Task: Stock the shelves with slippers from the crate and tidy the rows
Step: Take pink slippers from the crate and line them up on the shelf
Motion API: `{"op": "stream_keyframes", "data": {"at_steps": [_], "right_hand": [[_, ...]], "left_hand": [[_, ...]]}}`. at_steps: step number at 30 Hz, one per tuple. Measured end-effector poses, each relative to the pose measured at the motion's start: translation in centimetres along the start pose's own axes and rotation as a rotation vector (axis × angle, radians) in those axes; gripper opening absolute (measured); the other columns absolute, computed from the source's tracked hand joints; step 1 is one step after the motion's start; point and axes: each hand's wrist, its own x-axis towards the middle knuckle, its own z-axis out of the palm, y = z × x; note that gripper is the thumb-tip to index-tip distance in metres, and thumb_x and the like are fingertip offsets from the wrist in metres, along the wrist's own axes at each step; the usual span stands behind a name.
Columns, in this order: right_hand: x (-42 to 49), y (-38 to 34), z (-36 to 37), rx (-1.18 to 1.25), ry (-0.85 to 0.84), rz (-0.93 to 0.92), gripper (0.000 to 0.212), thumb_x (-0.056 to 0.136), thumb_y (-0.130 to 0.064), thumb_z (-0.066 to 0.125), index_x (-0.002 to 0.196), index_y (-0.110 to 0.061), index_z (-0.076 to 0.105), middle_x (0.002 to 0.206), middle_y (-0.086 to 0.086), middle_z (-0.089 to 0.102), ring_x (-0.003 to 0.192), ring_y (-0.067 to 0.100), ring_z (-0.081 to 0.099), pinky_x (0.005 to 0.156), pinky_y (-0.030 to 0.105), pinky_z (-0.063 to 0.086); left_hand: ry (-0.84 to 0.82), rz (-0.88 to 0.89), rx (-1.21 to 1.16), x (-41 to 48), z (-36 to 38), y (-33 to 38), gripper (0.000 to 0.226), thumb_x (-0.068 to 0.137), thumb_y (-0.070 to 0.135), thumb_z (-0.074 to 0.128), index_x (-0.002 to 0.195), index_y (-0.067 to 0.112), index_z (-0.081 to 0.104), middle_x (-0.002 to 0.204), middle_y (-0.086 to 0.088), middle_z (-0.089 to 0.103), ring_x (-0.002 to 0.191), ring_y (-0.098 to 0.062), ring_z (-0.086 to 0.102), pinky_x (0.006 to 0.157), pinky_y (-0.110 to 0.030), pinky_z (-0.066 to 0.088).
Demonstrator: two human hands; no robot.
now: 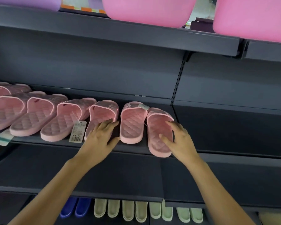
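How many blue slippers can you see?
2. One blue slipper sits at the bottom of the picture, and the other is right beside it, both left of the pale slippers. The left arm may hide more.

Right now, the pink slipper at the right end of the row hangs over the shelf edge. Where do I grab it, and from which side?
Take the slipper by its heel, coming from the front: the heel juts past the shelf edge, so fingers should fit under the sole. The right hand lies on its open right side.
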Motion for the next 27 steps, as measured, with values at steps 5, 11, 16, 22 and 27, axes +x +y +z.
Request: {"op": "stream_keyframes", "data": {"at_steps": [5,11,16,22,27], "right_hand": [[-4.4,-3.1,0.0,-0.129,0.018,-0.045,0.054,0.085,-0.036,0.059,0.133,-0.014,0.047,0.133,0.007,0.050,0.118,0.029,0.049,0.096,0.044,0.041],[-11.3,-7.3,1.2,-0.186,0.031,-0.056,0.052,0.087,-0.041,0.055,0.129,-0.011,0.050,0.131,0.010,0.053,0.117,0.032,0.050,0.096,0.046,0.038],[-15.9,-10.5,2.3,-0.238,-0.004,-0.070,0.063,0.082,-0.053,0.035,0.127,-0.012,0.053,0.125,0.011,0.057,0.110,0.033,0.057,0.088,0.047,0.045],[-19.0,-13.9,3.0,-0.241,-0.049,-0.146,0.062,0.083,-0.052,0.037,0.129,-0.014,0.051,0.128,0.009,0.056,0.113,0.031,0.056,0.092,0.047,0.043],[-20.1,-16.7,3.6,-0.198,-0.112,-0.241,0.062,0.084,-0.054,0.038,0.134,-0.018,0.047,0.138,0.005,0.048,0.123,0.029,0.048,0.100,0.046,0.036]], "left_hand": [[0.005,0.029,0.033,-3.7,-2.6,-1.4,0.045,0.085,0.018,0.065,0.128,0.010,0.053,0.136,-0.010,0.048,0.126,-0.031,0.044,0.102,-0.045,0.037],[-0.061,0.002,0.094,-10.2,-5.8,-3.2,0.054,0.087,0.044,0.049,0.133,0.016,0.048,0.139,-0.004,0.044,0.127,-0.025,0.042,0.104,-0.040,0.031],[-0.084,-0.032,0.132,-15.5,-8.1,-4.6,0.075,0.076,0.062,0.028,0.136,0.020,0.044,0.144,-0.002,0.039,0.129,-0.024,0.040,0.106,-0.040,0.030],[-0.041,-0.090,0.195,-21.2,-11.1,-5.9,0.056,0.085,0.046,0.054,0.133,0.018,0.049,0.142,-0.004,0.043,0.128,-0.028,0.042,0.103,-0.045,0.034],[-0.004,-0.198,0.263,-25.8,-13.6,-6.6,0.052,0.085,0.039,0.058,0.131,0.016,0.052,0.140,-0.008,0.046,0.129,-0.030,0.042,0.104,-0.045,0.034]]}}
